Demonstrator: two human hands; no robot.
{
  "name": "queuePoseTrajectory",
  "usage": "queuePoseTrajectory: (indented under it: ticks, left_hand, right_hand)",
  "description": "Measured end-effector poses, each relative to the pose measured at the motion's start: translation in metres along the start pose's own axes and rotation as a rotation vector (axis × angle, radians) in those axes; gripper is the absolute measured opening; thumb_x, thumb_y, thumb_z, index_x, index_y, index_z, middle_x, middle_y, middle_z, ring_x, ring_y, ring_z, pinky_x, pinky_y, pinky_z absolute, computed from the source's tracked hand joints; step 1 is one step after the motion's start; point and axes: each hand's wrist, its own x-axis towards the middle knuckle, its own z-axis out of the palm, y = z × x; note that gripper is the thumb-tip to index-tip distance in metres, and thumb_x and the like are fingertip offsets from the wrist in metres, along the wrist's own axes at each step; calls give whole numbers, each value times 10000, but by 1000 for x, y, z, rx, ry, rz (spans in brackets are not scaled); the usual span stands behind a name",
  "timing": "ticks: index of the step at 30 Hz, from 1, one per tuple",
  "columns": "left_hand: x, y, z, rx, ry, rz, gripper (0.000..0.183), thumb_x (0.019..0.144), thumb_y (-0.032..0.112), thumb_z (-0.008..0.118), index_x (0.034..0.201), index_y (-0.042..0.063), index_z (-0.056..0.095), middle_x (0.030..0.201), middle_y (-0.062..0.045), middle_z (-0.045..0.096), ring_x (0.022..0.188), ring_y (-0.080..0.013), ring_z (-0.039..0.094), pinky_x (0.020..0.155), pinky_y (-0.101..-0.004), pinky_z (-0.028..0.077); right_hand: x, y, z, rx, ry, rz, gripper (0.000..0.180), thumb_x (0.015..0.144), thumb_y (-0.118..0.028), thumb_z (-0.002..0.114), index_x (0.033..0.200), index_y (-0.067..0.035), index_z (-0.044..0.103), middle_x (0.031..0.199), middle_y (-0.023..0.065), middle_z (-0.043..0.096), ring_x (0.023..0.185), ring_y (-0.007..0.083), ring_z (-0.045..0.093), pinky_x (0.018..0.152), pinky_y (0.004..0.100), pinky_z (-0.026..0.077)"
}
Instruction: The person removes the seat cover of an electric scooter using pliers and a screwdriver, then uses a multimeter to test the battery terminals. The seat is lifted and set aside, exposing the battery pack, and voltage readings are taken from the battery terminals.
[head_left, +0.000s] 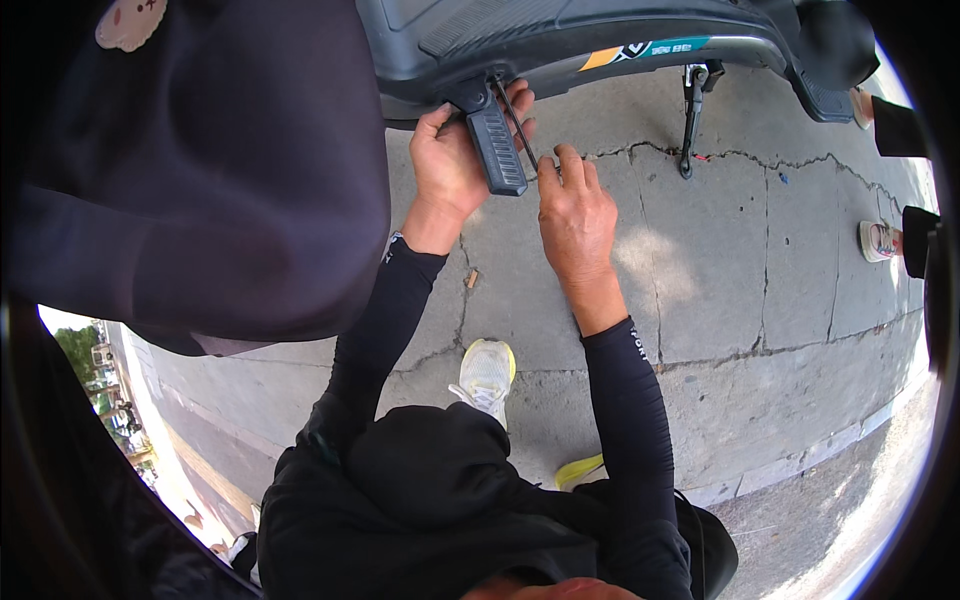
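A dark ribbed folding footrest hangs from the lower side of a grey scooter body. My left hand cups it, palm behind it, with the thumb near its hinge and the fingertips showing past the far side. My right hand grips the near end of a thin dark metal rod tool, which looks like a hex key. The rod slants alongside the footrest, its far tip at the bracket under the body. My fingers hide the tool's near end.
Dark smooth fabric bulges at the left, close to my left arm. A kickstand stands on cracked concrete paving. Another person's shoe is at the right edge. My white shoe is below my hands.
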Motion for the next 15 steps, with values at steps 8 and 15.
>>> queuePoseTrajectory:
  ticks: [8, 15]
  left_hand:
    - [7, -6, -16, -212, -102, -32, 576, 953, 246, 317, 1438, -55, 394, 1466, -212, 463, 1366, -319, 456, 1147, -480, 350]
    - [23, -22, -50, -378, -77, -40, 398, 1030, 254, 411, 1318, 42, 583, 1356, -190, 579, 1238, -281, 579, 1069, -467, 459]
  right_hand:
    - [-27, -9, -2, 396, -19, 297, 152, 790, -31, 687, 940, -14, 698, 912, 81, 686, 784, 223, 670, 628, 267, 528]
    - [-64, -12, -26, 1285, -65, 1152, 202, 912, -95, 702, 1085, 6, 736, 907, 60, 737, 714, 94, 654, 600, 227, 491]
